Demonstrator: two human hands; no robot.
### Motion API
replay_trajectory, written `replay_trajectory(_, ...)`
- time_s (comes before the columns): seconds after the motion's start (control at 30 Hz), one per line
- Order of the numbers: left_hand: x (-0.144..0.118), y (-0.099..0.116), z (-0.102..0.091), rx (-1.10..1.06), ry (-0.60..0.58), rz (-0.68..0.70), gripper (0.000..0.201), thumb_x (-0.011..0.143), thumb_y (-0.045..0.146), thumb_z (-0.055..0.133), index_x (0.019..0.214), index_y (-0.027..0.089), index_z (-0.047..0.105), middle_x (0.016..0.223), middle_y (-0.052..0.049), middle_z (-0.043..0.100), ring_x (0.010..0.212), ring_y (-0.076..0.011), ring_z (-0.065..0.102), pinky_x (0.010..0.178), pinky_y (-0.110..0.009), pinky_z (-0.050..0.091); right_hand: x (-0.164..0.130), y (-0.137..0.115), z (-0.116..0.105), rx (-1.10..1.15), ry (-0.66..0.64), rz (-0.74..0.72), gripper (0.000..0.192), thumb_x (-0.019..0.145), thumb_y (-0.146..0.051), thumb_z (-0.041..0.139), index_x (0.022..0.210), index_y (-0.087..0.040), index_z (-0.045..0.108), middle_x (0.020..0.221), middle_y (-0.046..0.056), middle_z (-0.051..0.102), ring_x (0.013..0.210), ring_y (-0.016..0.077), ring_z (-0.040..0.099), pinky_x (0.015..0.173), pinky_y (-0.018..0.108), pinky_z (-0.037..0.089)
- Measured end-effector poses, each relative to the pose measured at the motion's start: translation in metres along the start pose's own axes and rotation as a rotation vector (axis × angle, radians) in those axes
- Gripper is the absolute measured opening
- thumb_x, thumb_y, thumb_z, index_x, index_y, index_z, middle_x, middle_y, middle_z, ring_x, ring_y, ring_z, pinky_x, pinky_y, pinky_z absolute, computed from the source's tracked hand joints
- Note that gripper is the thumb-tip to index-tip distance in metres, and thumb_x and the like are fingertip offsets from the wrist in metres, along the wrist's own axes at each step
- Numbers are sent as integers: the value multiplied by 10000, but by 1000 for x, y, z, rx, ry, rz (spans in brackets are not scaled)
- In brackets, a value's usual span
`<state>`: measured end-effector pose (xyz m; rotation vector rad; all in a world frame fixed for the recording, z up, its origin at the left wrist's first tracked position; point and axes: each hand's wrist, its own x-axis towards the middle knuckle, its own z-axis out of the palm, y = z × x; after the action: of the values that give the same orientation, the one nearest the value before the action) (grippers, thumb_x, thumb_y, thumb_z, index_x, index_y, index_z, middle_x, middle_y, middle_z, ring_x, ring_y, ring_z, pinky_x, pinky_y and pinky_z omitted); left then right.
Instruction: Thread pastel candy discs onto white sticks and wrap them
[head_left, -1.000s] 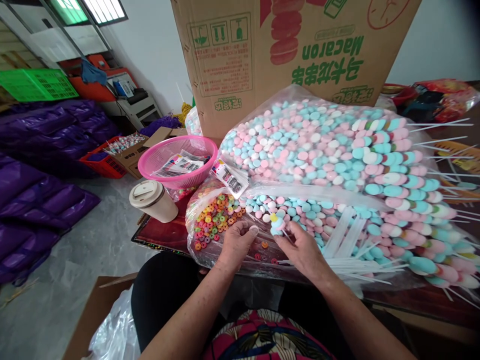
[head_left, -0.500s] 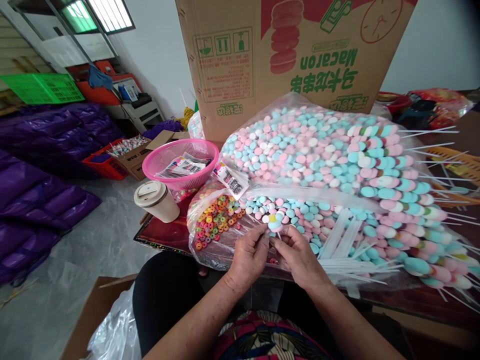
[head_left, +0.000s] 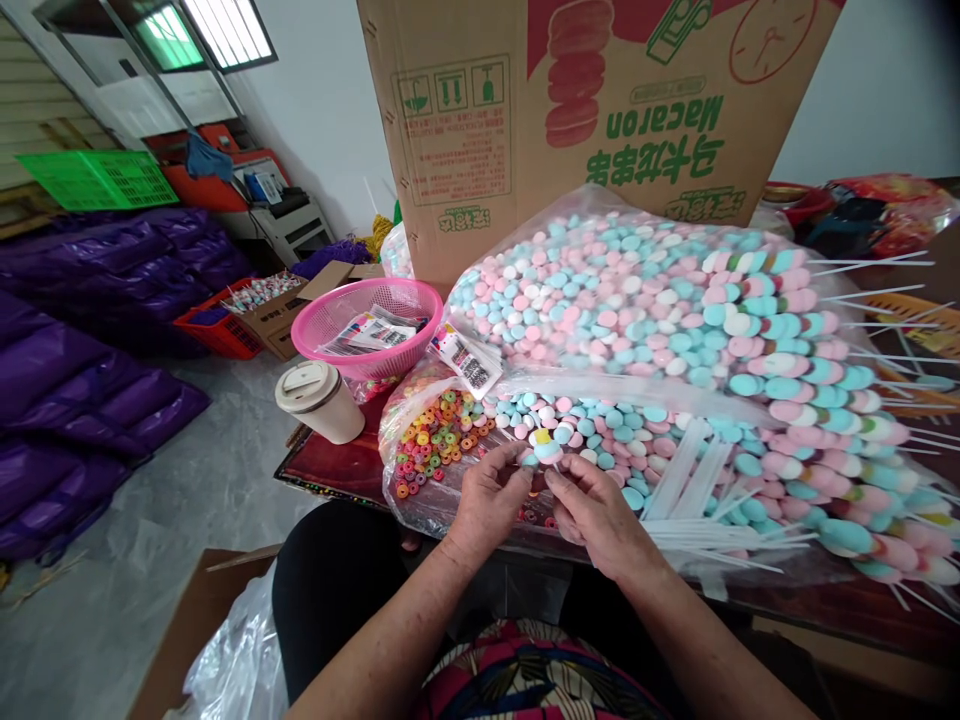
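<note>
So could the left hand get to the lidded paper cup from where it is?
Probably yes. The left hand is at the candy skewer, and the cup stands to its left on the table edge; only the bag of ring candies lies between, low.

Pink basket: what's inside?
The pink basket holds flat printed label packets, black, white and red. Its near wall hides whatever lies beneath them at the bottom.
</note>
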<state>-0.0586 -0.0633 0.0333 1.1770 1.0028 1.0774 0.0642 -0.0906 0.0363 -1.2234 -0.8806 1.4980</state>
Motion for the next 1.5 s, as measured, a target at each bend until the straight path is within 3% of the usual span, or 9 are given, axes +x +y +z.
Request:
replay_trajectory(0.13, -1, 2, -3, 14, -27, -6, 256, 752, 298, 612, 942, 133, 662, 890, -56, 692, 816, -163, 632, 781, -291, 519, 4, 5, -3, -173, 138, -139, 307, 721, -504, 594, 747, -211, 509, 472, -91, 398, 367, 56, 306, 347, 193, 221)
replay_trajectory(0.33, -1, -2, 1, -5, -25, -13, 330, 694, 293, 676, 982, 132, 658, 872, -59, 699, 802, -168, 635, 770, -288, 515, 9, 10, -4, -307, 168, -184, 313, 752, -523, 547, 710, -216, 510, 486, -67, 443, 397, 81, 354, 363, 205, 274)
replay_trajectory(0.5, 3, -2, 0, -126, 100, -101, 307, 639, 278, 712, 903, 131, 657, 790, -31, 683, 705, -132, 620, 679, -250, 520, 4, 4, -5, -458, 168, -220, 322, 807, -510, 474, 698, -211, 524, 519, -40, 499, 423, 95, 405, 390, 212, 318)
replay_trajectory(0.6, 6, 0, -4, -198, 185, -142, 358, 612, 281, 722, 921, 121, 638, 771, -24, 666, 634, -114, 605, 619, -246, 522, -9, -3, -13, -674, 128, -307, 315, 864, -433, 414, 681, -205, 530, 574, -8, 557, 514, 119, 487, 504, 232, 400)
replay_trajectory(0.77, 9, 0, -7, -193, 267, -118, 414, 578, 248, 714, 960, 121, 618, 783, -27, 667, 650, -121, 610, 602, -243, 520, -29, 7, -23, -1014, 98, -418, 295, 891, -339, 353, 776, -201, 588, 638, 44, 617, 598, 160, 545, 591, 262, 419)
replay_trajectory(1.0, 6, -10, -7, 46, 237, -11, 287, 678, 219, 612, 951, 140, 649, 782, -18, 677, 668, -121, 608, 654, -239, 507, -28, 12, -17, -1277, 136, -395, 304, 884, -276, 314, 801, -202, 597, 704, 61, 656, 662, 186, 599, 587, 272, 369)
replay_trajectory(1.23, 1, -19, -8, 466, 279, 252, 286, 682, 142, 567, 941, 177, 684, 885, -33, 710, 793, -158, 635, 776, -279, 500, -30, 10, -13, -1395, 183, -346, 296, 874, -255, 303, 762, -205, 573, 645, 56, 645, 635, 184, 604, 537, 268, 316)
replay_trajectory(1.4, -1, -18, -1, 419, 315, 205, 262, 708, 153, 539, 920, 172, 692, 788, -19, 711, 671, -141, 634, 665, -250, 519, -28, 11, -7, -1409, 191, -336, 274, 873, -223, 313, 804, -197, 577, 651, 61, 646, 639, 189, 614, 534, 270, 320)
replay_trajectory(1.5, -2, -12, 0, 491, 287, 310, 265, 715, 132, 531, 912, 186, 699, 871, -30, 716, 762, -154, 646, 734, -260, 518, -29, 10, -4, -1451, 174, -315, 238, 860, -190, 349, 802, -190, 579, 672, 63, 659, 641, 191, 623, 531, 274, 313)
